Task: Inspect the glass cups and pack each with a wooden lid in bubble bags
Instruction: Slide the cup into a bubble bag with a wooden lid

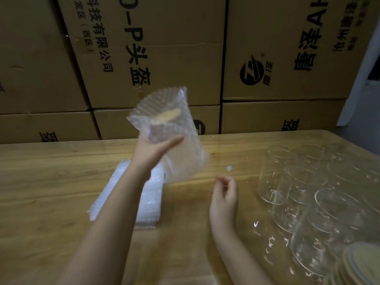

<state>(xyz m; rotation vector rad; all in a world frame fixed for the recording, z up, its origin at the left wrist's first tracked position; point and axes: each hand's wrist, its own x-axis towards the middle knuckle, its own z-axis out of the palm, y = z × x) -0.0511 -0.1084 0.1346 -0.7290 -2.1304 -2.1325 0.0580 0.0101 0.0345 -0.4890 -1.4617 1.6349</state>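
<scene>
The filled bubble bag [164, 130], a wooden lid [167, 115] showing inside, is leaning top-leftward above the table's [51, 182] far middle in the gripping left hand [152, 150], while the empty, loosely curled right hand [225, 194] is hovering nearer the glass cups [308, 182] at right.

all you see of the person is two bare arms, elbows down; bare left hand [153, 149], bare right hand [224, 199]; slim wrists, slightly blurry
</scene>
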